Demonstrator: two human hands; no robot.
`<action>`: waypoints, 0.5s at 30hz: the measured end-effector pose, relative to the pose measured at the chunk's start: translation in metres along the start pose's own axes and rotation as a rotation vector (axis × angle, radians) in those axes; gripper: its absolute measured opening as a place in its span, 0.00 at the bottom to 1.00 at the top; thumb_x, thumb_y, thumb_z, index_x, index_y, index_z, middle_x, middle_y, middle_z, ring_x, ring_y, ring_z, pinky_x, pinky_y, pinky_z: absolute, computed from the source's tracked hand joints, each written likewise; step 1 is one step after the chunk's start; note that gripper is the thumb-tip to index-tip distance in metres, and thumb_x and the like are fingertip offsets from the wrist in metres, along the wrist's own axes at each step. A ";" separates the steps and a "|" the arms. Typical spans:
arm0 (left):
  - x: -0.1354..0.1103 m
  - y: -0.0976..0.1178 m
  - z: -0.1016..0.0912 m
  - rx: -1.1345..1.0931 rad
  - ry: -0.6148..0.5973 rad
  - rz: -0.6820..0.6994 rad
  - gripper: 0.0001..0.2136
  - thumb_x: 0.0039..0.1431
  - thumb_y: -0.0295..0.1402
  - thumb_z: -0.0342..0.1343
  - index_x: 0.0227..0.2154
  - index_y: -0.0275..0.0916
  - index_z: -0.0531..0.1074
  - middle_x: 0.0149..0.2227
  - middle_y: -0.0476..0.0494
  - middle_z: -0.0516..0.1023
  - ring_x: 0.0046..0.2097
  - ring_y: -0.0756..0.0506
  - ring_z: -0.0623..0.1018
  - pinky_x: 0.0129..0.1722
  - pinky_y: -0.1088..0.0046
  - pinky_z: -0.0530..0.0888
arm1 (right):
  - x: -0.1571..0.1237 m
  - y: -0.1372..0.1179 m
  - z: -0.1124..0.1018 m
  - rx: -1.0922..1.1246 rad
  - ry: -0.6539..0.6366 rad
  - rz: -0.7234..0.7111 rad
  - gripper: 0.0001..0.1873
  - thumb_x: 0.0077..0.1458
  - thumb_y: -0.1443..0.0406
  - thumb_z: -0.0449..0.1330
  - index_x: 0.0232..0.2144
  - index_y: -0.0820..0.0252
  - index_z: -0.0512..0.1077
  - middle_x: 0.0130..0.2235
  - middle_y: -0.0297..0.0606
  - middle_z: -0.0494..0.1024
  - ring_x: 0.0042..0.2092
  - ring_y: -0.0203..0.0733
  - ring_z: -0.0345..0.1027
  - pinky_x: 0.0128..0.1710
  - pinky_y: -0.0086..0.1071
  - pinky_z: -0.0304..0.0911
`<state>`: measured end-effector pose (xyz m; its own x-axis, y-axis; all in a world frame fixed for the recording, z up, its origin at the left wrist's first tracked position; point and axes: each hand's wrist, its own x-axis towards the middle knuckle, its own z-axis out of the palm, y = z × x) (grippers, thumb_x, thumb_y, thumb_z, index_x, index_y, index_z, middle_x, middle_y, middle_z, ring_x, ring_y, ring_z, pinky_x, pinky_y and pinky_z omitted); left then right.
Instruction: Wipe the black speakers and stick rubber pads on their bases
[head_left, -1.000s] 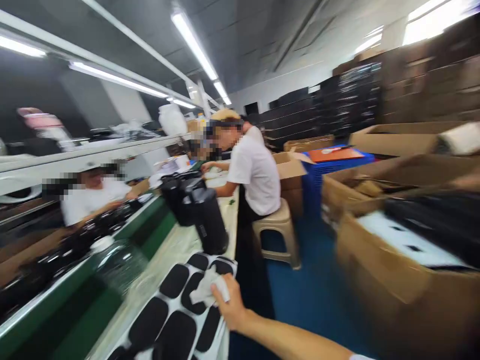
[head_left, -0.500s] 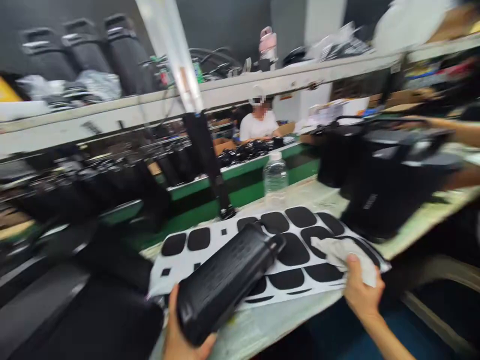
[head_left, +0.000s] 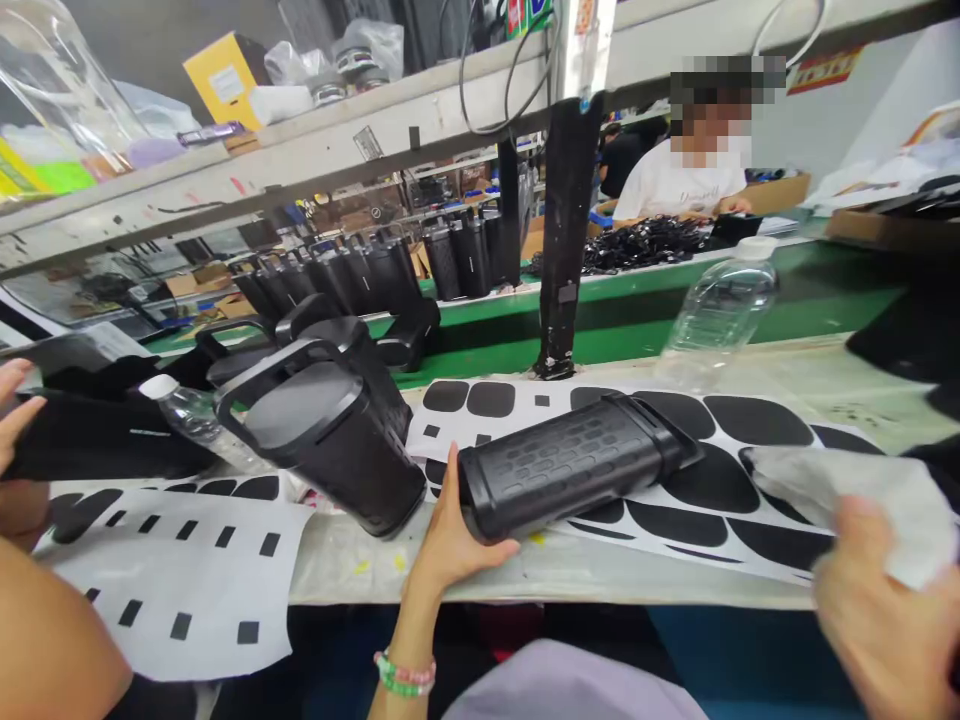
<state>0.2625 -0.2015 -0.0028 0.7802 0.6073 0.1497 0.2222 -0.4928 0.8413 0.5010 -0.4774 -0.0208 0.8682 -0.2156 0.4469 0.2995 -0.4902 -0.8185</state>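
My left hand (head_left: 446, 540), with a beaded bracelet on the wrist, grips the near end of a black plastic housing (head_left: 559, 465). The housing lies tilted on its side with a textured panel facing me and a handle at its far right end. Closed on a crumpled white cloth (head_left: 915, 510), my right hand (head_left: 892, 610) is blurred at the right edge, apart from the housing. Beneath the housing spreads a white sheet (head_left: 780, 560) bearing black rounded pieces, partly covered by it.
More black housings with handles (head_left: 330, 430) stand to the left, beside a clear bottle (head_left: 195, 420). Another clear bottle (head_left: 724, 310) stands behind the sheet. A co-worker's arm (head_left: 52, 620) reaches in at left near a second sheet (head_left: 217, 580). A black post (head_left: 566, 240) rises behind.
The view has swung left, bringing in the co-worker's arm and the second sheet. My left hand still holds the housing, which lies flatter; my right hand with the cloth is farther right.
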 end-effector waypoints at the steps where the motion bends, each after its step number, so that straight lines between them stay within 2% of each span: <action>1: 0.001 -0.001 0.000 0.003 0.001 0.005 0.62 0.38 0.33 0.70 0.69 0.42 0.31 0.71 0.34 0.47 0.70 0.35 0.54 0.69 0.55 0.53 | -0.009 -0.017 0.009 -0.035 -0.067 -0.099 0.51 0.56 0.36 0.46 0.54 0.83 0.70 0.44 0.79 0.74 0.49 0.75 0.71 0.38 0.63 0.66; 2: 0.001 -0.002 -0.001 0.006 0.003 0.011 0.63 0.38 0.34 0.71 0.69 0.43 0.30 0.71 0.34 0.47 0.71 0.35 0.53 0.69 0.55 0.53 | -0.020 -0.035 0.020 -0.028 -0.129 -0.212 0.50 0.58 0.38 0.46 0.55 0.84 0.69 0.46 0.78 0.74 0.49 0.74 0.71 0.39 0.64 0.66; 4: 0.002 -0.003 0.000 0.002 0.009 0.019 0.63 0.37 0.35 0.71 0.69 0.43 0.30 0.71 0.34 0.47 0.71 0.36 0.53 0.69 0.55 0.52 | -0.048 -0.071 0.044 0.029 -0.238 -0.415 0.43 0.59 0.39 0.45 0.57 0.71 0.69 0.55 0.63 0.72 0.58 0.64 0.66 0.53 0.59 0.65; 6: 0.001 -0.005 0.001 -0.016 0.005 0.022 0.62 0.37 0.35 0.71 0.69 0.42 0.31 0.71 0.33 0.49 0.70 0.35 0.54 0.69 0.53 0.52 | -0.080 -0.106 0.061 0.106 -0.325 -0.678 0.31 0.65 0.48 0.44 0.55 0.63 0.71 0.54 0.50 0.76 0.60 0.53 0.64 0.61 0.54 0.58; 7: 0.001 -0.006 0.002 -0.022 0.003 0.026 0.61 0.39 0.35 0.70 0.69 0.42 0.32 0.70 0.33 0.50 0.70 0.35 0.55 0.69 0.53 0.54 | -0.096 -0.121 0.066 0.133 -0.356 -0.787 0.25 0.66 0.53 0.47 0.56 0.60 0.70 0.53 0.45 0.77 0.60 0.47 0.65 0.62 0.49 0.59; 8: 0.001 -0.008 0.003 -0.024 0.001 0.032 0.58 0.41 0.35 0.68 0.69 0.41 0.33 0.70 0.33 0.51 0.69 0.35 0.57 0.68 0.53 0.55 | -0.109 -0.135 0.068 0.147 -0.411 -0.950 0.23 0.66 0.59 0.48 0.57 0.63 0.69 0.54 0.45 0.76 0.60 0.46 0.64 0.61 0.46 0.59; 10: 0.000 -0.011 0.006 -0.013 0.006 0.048 0.53 0.46 0.34 0.64 0.68 0.39 0.36 0.69 0.30 0.53 0.68 0.34 0.60 0.67 0.52 0.59 | -0.126 -0.155 0.068 0.138 -0.502 -1.125 0.23 0.64 0.65 0.50 0.58 0.67 0.68 0.59 0.43 0.72 0.63 0.46 0.59 0.62 0.43 0.57; 12: -0.001 -0.011 0.007 -0.011 0.023 0.044 0.52 0.46 0.35 0.64 0.68 0.38 0.36 0.68 0.28 0.55 0.67 0.33 0.62 0.65 0.50 0.62 | -0.125 -0.162 0.068 0.090 -0.523 -1.177 0.23 0.64 0.66 0.50 0.59 0.69 0.67 0.61 0.41 0.69 0.63 0.46 0.59 0.62 0.41 0.56; 14: -0.001 -0.007 0.006 -0.017 0.026 -0.008 0.57 0.41 0.36 0.66 0.68 0.38 0.33 0.67 0.28 0.57 0.66 0.31 0.63 0.64 0.48 0.62 | -0.101 -0.156 0.071 0.009 -0.476 -1.101 0.23 0.66 0.65 0.48 0.58 0.68 0.68 0.60 0.40 0.71 0.61 0.46 0.61 0.62 0.42 0.55; 15: -0.001 -0.004 0.005 -0.016 0.025 -0.044 0.59 0.39 0.35 0.67 0.68 0.38 0.32 0.66 0.29 0.58 0.66 0.31 0.63 0.64 0.47 0.62 | -0.083 -0.148 0.072 -0.035 -0.460 -1.017 0.23 0.67 0.63 0.47 0.58 0.67 0.68 0.58 0.41 0.73 0.61 0.47 0.62 0.62 0.44 0.54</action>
<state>0.2636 -0.2036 -0.0092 0.7547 0.6440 0.1252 0.2464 -0.4552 0.8556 0.4127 -0.3264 0.0376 0.2907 0.6290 0.7210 0.9490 -0.2854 -0.1337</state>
